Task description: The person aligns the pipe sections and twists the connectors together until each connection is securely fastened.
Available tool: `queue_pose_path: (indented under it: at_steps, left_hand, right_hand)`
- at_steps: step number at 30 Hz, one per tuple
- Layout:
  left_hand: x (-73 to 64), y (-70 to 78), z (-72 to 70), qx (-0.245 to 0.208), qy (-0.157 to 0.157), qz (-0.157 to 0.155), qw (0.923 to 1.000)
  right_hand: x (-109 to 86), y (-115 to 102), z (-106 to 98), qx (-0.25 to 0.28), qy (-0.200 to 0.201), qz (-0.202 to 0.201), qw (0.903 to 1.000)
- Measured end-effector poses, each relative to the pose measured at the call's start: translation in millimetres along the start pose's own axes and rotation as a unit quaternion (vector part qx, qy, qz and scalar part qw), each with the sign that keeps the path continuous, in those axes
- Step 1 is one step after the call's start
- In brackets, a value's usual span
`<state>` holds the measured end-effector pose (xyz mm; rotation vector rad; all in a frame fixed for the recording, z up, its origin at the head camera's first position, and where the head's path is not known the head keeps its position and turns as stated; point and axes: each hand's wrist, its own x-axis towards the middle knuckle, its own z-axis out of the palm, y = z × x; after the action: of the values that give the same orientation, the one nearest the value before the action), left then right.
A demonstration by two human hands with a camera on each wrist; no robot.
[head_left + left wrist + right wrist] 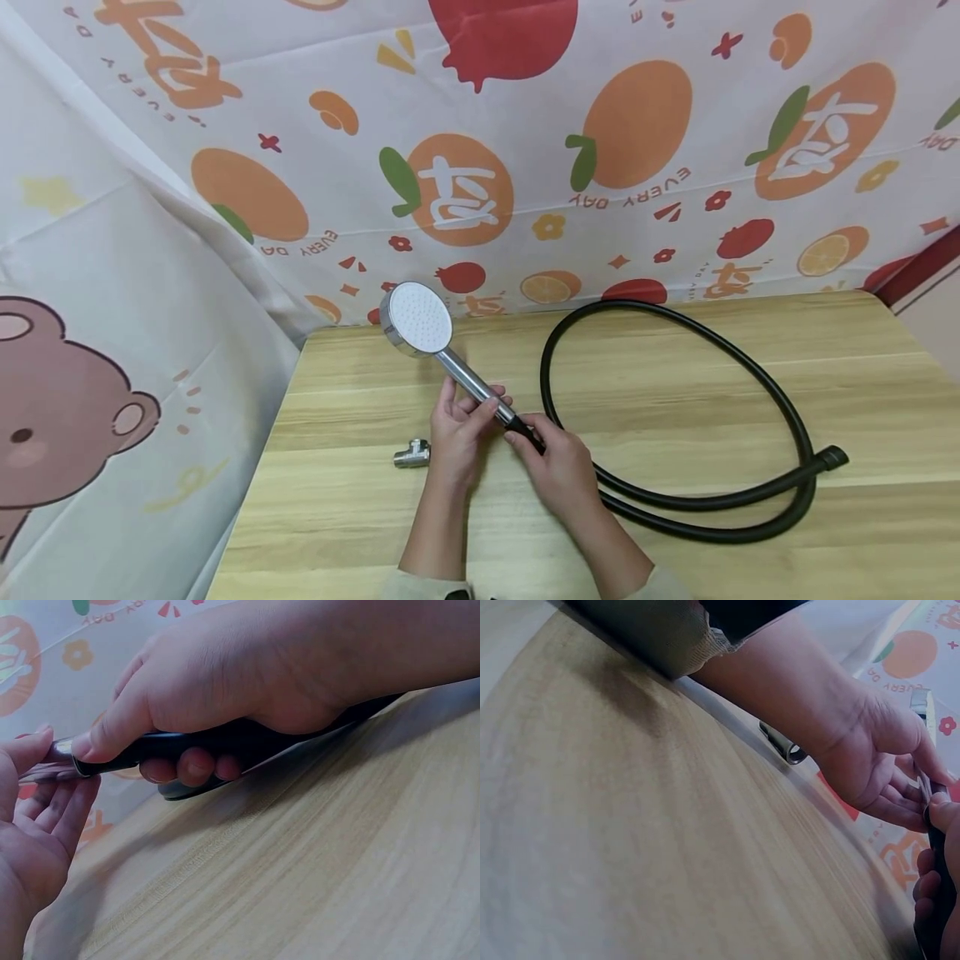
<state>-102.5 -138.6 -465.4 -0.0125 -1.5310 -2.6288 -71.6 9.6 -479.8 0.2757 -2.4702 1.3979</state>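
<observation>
A chrome hand shower (420,318) with a white spray face tilts up to the left above the table in the head view. My left hand (456,433) holds its metal handle (472,379) between thumb and fingers. At the handle's lower end, my right hand (558,467) grips the black end of a shower hose (757,375), fingers wrapped under it in the left wrist view. There the black hose end (112,759) meets the metal handle; the join inside is hidden. The hose loops over the table to the right.
A small chrome angle valve (412,454) lies on the wooden table (330,517), left of my left forearm. The hose's free end, with a black nut (832,457), lies at the right. A fruit-print cloth (540,108) hangs along the table's back edge.
</observation>
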Motion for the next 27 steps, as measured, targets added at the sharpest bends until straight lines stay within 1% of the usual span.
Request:
queue_pose_path:
  at_steps: [5,13,16,21,27]
  left_hand:
    - [-0.7,0.8,-0.3,0.005,-0.002,0.003,1.0000]
    - [-0.9,1.8,0.3,0.011,-0.005,0.004,0.9999]
    - [-0.9,1.9,0.4,0.012,-0.002,0.001,0.9999]
    - [-1.2,2.6,1.2,0.015,0.008,-0.004,0.9998]
    - [-1.0,3.4,3.4,0.014,0.014,-0.004,0.9998]
  right_hand:
    - [0.0,-0.8,-0.9,-0.001,-0.015,0.003,0.9999]
    - [2.2,1.8,-2.0,0.049,-0.045,0.028,0.9974]
    - [2.9,2.1,-1.0,0.056,-0.051,0.047,0.9960]
    - [3.5,0.8,-0.4,0.054,-0.054,0.080,0.9938]
    - [4.2,-0.6,-0.7,0.061,-0.048,0.085,0.9934]
